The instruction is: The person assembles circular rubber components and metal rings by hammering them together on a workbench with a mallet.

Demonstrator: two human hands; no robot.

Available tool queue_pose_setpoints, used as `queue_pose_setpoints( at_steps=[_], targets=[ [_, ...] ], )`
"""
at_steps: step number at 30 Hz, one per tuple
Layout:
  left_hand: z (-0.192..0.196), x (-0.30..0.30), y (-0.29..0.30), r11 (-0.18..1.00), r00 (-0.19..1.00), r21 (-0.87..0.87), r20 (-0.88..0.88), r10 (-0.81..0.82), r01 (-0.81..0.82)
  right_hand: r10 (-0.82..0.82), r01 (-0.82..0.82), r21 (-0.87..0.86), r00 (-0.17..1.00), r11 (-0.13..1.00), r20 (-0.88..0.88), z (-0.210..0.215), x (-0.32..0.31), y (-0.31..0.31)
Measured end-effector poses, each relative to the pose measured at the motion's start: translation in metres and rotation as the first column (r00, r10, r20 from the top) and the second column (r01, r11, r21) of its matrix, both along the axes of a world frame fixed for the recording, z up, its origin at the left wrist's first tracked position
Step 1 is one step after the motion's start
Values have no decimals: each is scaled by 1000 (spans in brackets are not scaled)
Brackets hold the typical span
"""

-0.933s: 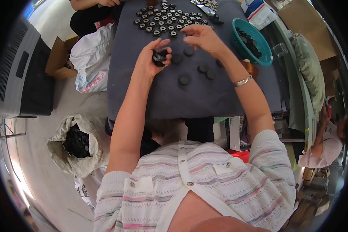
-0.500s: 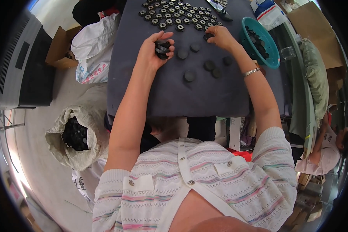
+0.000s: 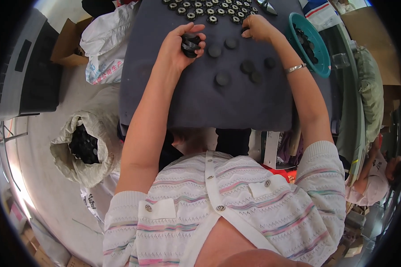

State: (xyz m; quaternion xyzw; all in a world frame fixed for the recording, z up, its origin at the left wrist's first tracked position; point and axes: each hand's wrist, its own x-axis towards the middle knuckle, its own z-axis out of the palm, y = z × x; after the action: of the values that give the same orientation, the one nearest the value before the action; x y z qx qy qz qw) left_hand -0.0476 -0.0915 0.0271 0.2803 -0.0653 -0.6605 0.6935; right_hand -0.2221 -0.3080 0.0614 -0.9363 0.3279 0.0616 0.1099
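Note:
My left hand [image 3: 172, 50] is raised over the dark cloth-covered table, palm up. Its fingers curl round several black round caps [image 3: 190, 43], stacked loosely in the palm. Farther off to the right, my right hand [image 3: 261, 29] has thumb and fingers pinched at a black cap [image 3: 244, 31], mostly hidden by the fingertips. Just beyond it, black round pieces with pale metal ring centres [image 3: 212, 19] lie in a dense group. Several plain black caps [image 3: 222, 79] are scattered on the cloth between and below my hands.
A teal plastic basket [image 3: 327, 66] with dark pieces stands at the table's right. Near the far edge lies a shiny pointed metal object [image 3: 267, 6]. On the floor at left, an open woven sack [image 3: 62, 153] holds black pieces. Another person [image 3: 370, 182] is at far right.
The view has shifted, so the table's things sit higher and slightly farther right. The cap at my right fingertips shows less than before. My left hand still holds its caps.

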Motion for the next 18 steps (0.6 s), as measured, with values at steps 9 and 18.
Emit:
queue_pose_setpoints(
  at_steps=[9,18],
  targets=[
    [-7,3,0,1000,998,-4,-67,-17,17,150,-231,-252,941,940,-305,14,-18,78],
    [-10,0,-8,999,991,1,-128,34,-34,454,-360,-277,744,891,490,18,46,172]
  ],
)
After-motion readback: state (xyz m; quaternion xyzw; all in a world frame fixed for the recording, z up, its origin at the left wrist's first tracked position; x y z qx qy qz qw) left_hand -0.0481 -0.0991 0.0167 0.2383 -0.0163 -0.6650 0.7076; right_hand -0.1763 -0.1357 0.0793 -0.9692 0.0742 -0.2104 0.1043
